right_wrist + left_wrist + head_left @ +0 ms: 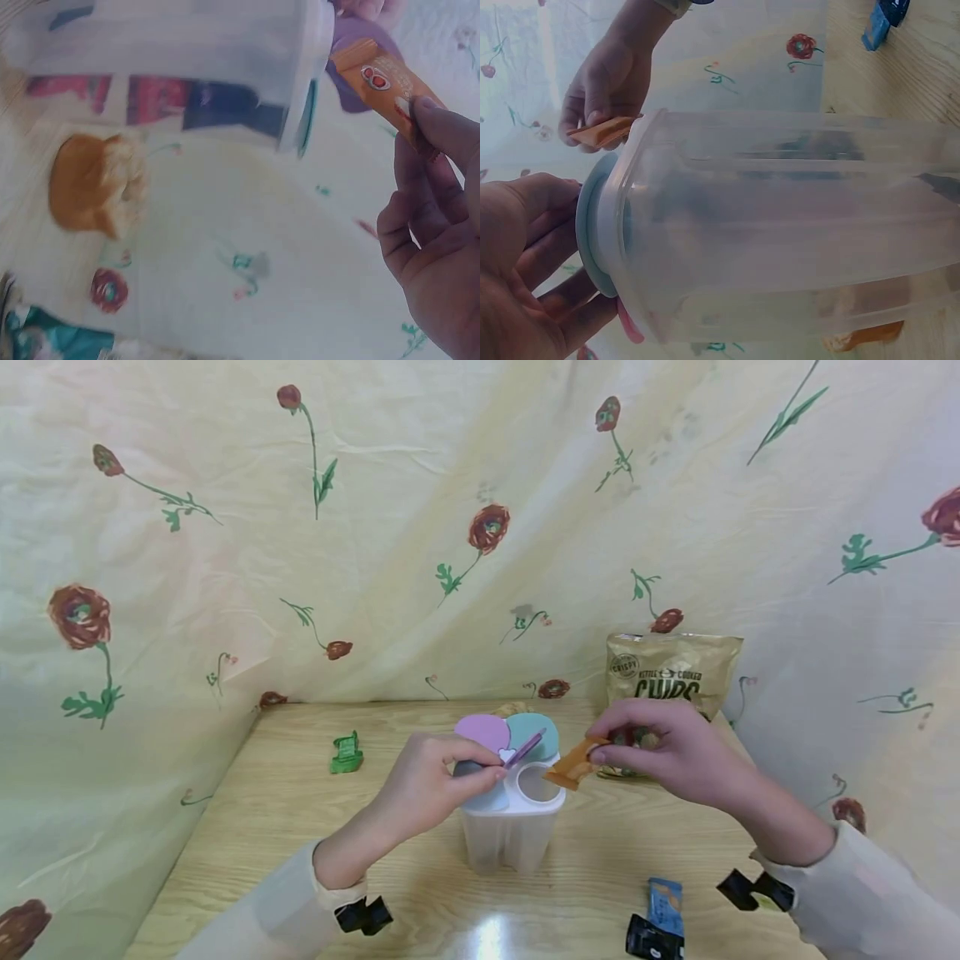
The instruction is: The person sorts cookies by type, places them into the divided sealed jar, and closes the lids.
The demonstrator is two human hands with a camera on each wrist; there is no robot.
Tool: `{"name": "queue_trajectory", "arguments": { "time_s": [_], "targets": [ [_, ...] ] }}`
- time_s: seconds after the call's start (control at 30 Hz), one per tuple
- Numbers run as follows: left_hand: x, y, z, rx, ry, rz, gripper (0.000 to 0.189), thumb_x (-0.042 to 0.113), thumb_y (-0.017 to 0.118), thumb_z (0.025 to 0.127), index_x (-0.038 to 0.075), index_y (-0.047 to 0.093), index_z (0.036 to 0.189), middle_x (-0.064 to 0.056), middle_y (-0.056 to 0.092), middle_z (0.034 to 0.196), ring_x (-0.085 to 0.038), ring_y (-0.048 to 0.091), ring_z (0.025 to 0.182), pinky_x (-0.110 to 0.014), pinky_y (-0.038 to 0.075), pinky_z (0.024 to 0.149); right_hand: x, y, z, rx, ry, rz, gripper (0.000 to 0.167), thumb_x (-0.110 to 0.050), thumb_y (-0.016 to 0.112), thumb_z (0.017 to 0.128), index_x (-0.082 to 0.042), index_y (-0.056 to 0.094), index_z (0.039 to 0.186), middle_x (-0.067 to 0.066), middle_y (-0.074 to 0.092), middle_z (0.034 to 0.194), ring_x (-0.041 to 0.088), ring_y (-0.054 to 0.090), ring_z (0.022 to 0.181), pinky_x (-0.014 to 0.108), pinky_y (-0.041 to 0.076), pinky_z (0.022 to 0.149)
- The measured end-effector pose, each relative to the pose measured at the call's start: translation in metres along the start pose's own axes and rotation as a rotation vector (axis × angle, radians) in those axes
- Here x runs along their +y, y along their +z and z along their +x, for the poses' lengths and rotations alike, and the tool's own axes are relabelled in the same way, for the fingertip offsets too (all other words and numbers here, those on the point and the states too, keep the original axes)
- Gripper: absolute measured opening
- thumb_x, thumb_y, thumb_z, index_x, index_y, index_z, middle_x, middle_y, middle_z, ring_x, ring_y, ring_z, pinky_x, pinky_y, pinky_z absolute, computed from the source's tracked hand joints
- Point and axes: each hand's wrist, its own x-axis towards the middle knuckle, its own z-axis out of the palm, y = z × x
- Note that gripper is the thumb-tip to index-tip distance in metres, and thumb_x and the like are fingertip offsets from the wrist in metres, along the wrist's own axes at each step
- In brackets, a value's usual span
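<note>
A clear plastic container [510,839] with a white top stands mid-table, its round compartments covered by a pink-purple lid [480,732], a teal lid [538,731] and a blue lid [487,795]. The front right opening is uncovered. My left hand [429,781] pinches a raised purple lid [527,747] beside that opening. Over the opening's right edge, my right hand [678,752] pinches an orange wrapped snack [573,766] between thumb and fingers. The right wrist view shows pink and dark blue packets [221,105] through the container's wall.
A gold chips bag [671,664] stands behind my right hand. A green packet [347,753] lies at left; a blue packet [665,902] and a black packet [652,937] lie front right. Behind the container sits a brown, bread-like thing [86,184]. Flowered cloth [390,543] hangs behind.
</note>
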Motion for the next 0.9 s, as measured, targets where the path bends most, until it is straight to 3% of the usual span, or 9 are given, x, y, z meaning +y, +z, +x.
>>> {"name": "queue_trajectory", "arguments": {
  "time_s": [0.23,0.43,0.6,0.8,0.9],
  "targets": [
    [-0.001,0.002,0.002,-0.004,-0.001,-0.005,0.005,0.015,0.083,0.086,0.019,0.083,0.089,0.011,0.077,0.087,-0.004,0.067,0.081,-0.028,0.057,0.075,-0.001,0.014,0.017,-0.011,-0.018,0.016,0.032,0.000,0.080,0.085,-0.025,0.075,0.104,-0.010,0.074,0.094,0.006,0.060,0.074,0.023,0.051,0.062],
    [-0.002,0.003,0.005,-0.009,0.032,0.016,0.005,0.015,0.082,0.086,0.019,0.083,0.090,0.012,0.077,0.088,-0.004,0.068,0.084,-0.027,0.057,0.079,0.005,0.025,0.023,-0.077,-0.029,-0.015,0.026,-0.006,0.080,0.089,-0.026,0.075,0.105,-0.009,0.074,0.096,0.005,0.061,0.077,0.024,0.047,0.059],
    [-0.004,0.004,0.006,-0.016,0.050,0.015,0.007,0.013,0.081,0.087,0.017,0.082,0.092,0.009,0.078,0.089,-0.005,0.069,0.087,-0.027,0.057,0.082,0.010,0.030,0.026,-0.083,-0.014,-0.032,0.023,-0.009,0.081,0.089,-0.027,0.075,0.103,-0.013,0.074,0.096,0.005,0.060,0.074,0.024,0.045,0.057],
    [-0.005,0.007,0.008,0.005,0.048,-0.007,0.004,0.017,0.081,0.088,0.016,0.082,0.092,0.010,0.077,0.089,-0.005,0.068,0.085,-0.027,0.057,0.078,0.015,0.031,0.027,-0.093,-0.035,-0.012,0.020,-0.010,0.081,0.089,-0.027,0.078,0.099,-0.012,0.075,0.096,0.005,0.055,0.068,0.023,0.044,0.055],
    [-0.005,0.008,0.009,0.017,0.030,-0.015,0.004,0.019,0.082,0.089,0.016,0.082,0.092,0.011,0.077,0.088,-0.004,0.068,0.084,-0.027,0.057,0.075,0.016,0.032,0.027,-0.115,-0.049,0.011,0.021,-0.008,0.080,0.088,-0.026,0.079,0.099,-0.011,0.075,0.097,0.005,0.060,0.072,0.024,0.049,0.058]
  ]
}}
